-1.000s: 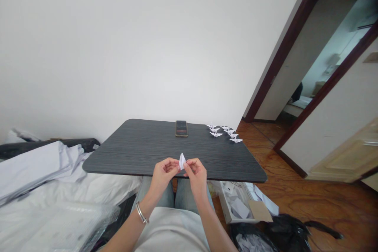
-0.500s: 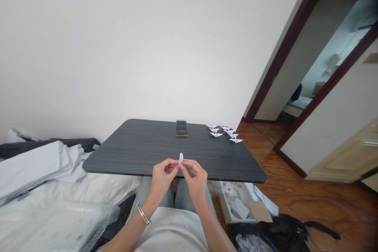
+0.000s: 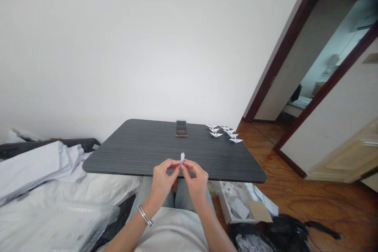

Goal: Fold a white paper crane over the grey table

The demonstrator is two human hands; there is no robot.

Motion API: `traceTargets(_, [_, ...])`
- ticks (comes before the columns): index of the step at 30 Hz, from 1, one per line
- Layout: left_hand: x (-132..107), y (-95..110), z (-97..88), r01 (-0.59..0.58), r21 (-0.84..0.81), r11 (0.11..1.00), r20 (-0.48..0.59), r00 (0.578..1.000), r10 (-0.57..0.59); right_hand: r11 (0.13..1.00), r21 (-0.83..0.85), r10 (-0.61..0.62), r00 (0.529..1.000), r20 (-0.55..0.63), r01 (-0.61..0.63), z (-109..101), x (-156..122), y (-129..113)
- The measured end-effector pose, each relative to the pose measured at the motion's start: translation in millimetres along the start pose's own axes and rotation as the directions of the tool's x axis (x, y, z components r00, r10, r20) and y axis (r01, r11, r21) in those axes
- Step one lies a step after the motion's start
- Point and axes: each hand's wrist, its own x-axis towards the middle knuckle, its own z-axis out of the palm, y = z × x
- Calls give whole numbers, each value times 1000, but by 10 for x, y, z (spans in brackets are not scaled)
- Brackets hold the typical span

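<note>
White folded-paper piece [image 3: 182, 158], lower centre of frame: upright over the dark bench [image 3: 132, 145], fingertips of left hand [image 3: 160, 175] and right hand [image 3: 199, 181] closed on opposite sides, probably keeping layers together. Paper cranes [image 3: 216, 135], right of centre: grouped, presumably clear of handling.

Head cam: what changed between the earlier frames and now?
The small folded paper has gone from showing its broad face a second ago to nearly edge-on, a narrow upright strip. The thumbs of the left grip and right grip have come together near its lower end. Nothing new picked up, nothing let go. Unchanged: phone, white paper cranes, dark table.
</note>
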Motion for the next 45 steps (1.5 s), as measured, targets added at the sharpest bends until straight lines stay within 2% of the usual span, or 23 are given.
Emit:
traceTargets(5, [-4,-3,12,-61,51,997,4,998,61,1000,-23,-2,1000,-24,1,19,-7,38])
traceTargets(13, [-5,-19,30,-7,0,1000,13,1000,7,1000,-18,22,1000,-16,-22,37,-12,57])
traceTargets(23, [-18,-44,27,-76,20,997,0,997,76,971,210,119,993,-15,-113,58,16,52])
traceTargets(30, [-13,-28,47,-118,62,991,-21,993,120,990,116,80,996,-30,-76,33,9,14])
traceTargets(35, [-36,-30,50,-123,54,991,-33,992,125,997,68,-20,999,-44,23,13,-16,-15])
traceTargets(38, [-27,-35,10,-197,62,978,-29,980,199,995,57,-80,995,-57,83,-5,-16,-26])
traceTargets(45, [3,-66,-113,-415,92,905,72,909,410,983,61,-166,982,-89,172,-20,-7,-23])
